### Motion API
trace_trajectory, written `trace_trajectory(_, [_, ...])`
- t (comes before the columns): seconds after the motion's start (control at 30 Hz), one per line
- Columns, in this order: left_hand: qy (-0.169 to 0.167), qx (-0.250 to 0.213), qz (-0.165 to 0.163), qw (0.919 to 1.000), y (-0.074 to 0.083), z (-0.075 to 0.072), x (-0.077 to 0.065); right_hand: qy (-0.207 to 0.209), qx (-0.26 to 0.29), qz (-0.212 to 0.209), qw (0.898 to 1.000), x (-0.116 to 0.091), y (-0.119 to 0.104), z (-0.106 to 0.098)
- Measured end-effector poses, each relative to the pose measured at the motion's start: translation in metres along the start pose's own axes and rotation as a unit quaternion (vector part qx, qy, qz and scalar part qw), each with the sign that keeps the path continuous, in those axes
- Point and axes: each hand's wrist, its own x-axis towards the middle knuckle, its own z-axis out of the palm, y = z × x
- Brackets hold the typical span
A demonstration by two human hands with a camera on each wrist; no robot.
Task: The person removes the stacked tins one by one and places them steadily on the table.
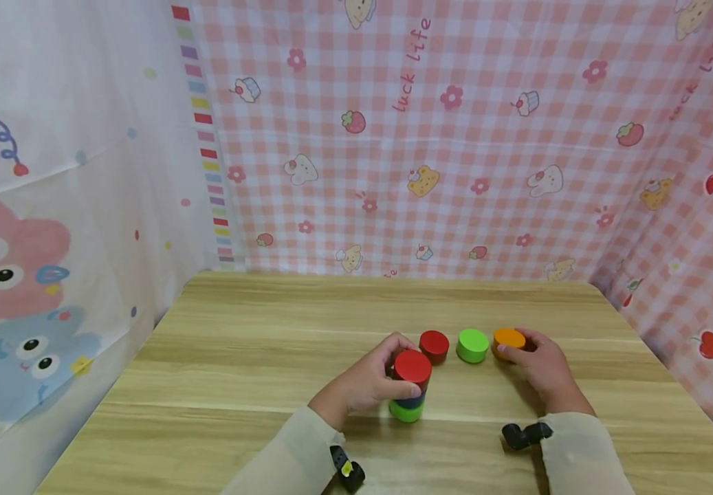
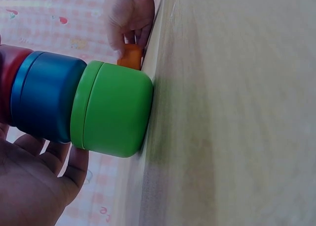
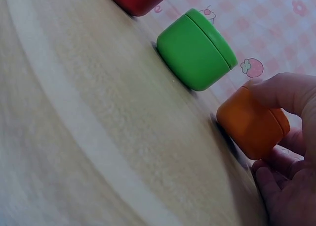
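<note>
My left hand (image 1: 371, 377) curls around an upright stack of small round lidded jars. The stack has a red jar (image 1: 413, 367) on top, a blue jar (image 2: 49, 95) in the middle and a green jar (image 2: 116, 110) at the bottom, its base right at the tabletop. To the right, my right hand (image 1: 544, 364) pinches an orange jar (image 3: 252, 122), thumb on the near side and fingers behind, low over the table. Beside it stand a second green jar (image 3: 195, 50) and, farther left, another red jar (image 1: 434, 347), both untouched.
The wooden table (image 1: 238, 385) carries all the jars. A pink checked cloth (image 1: 387, 151) hangs along its back edge and right side, and a white cartoon-print cloth (image 1: 115, 206) on the left. Black wrist mounts (image 1: 526, 435) sit at both sleeves.
</note>
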Motion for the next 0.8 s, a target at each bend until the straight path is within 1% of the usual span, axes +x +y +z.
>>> trace_trajectory(0.2, [-0.002,-0.008,0.006,0.9999,0.0006,0.0003,-0.0003,0.001,-0.001,0.005,1.0,-0.0006,-0.0015,0.0003])
trace_trajectory(0.5, [-0.004,-0.006,0.012,0.9999,0.0009,0.0001,0.0003,-0.003,-0.015,-0.002,1.0,-0.0009,-0.0033,-0.0008])
trace_trajectory(0.7, [-0.007,-0.006,0.014,0.9999,0.0013,-0.0009,0.0,0.007,0.012,0.011,1.0,0.0001,-0.007,-0.0017])
trace_trajectory(0.8, [-0.009,-0.006,0.014,0.9998,0.0018,-0.0015,-0.0001,0.026,0.031,0.013,0.999,-0.0001,-0.0101,-0.0025])
